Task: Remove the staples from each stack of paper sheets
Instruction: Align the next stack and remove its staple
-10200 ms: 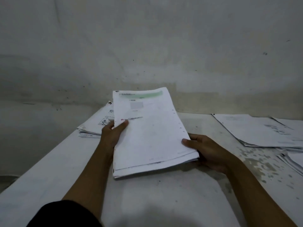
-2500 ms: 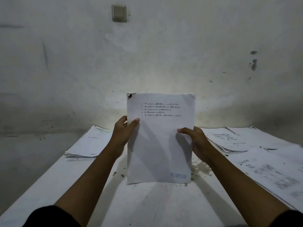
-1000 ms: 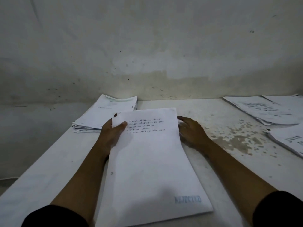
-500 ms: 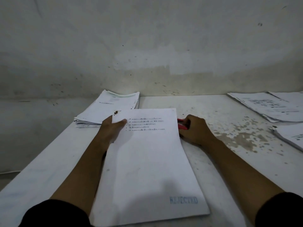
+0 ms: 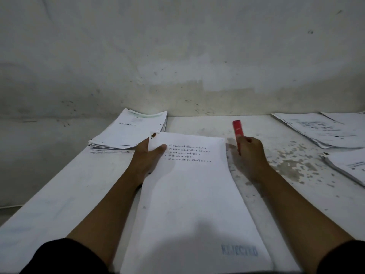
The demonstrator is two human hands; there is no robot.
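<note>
Stained white tabletop (image 5: 286, 165) carries a white stapled paper stack (image 5: 193, 194) (blue "REJECTED" stamp, rusty corner staple (image 5: 153, 135)); left hand (image 5: 147, 155) pinches its corner, right hand (image 5: 249, 153) beside it grips a red tool (image 5: 237, 128).

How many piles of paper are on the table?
4. One under the left hand in the middle, one far left, two at the right: far and near. More may lie outside the picture.

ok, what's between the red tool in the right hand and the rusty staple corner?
Head view: only the sheet's top edge, from red tool in right hand to rusty staple corner.
</note>
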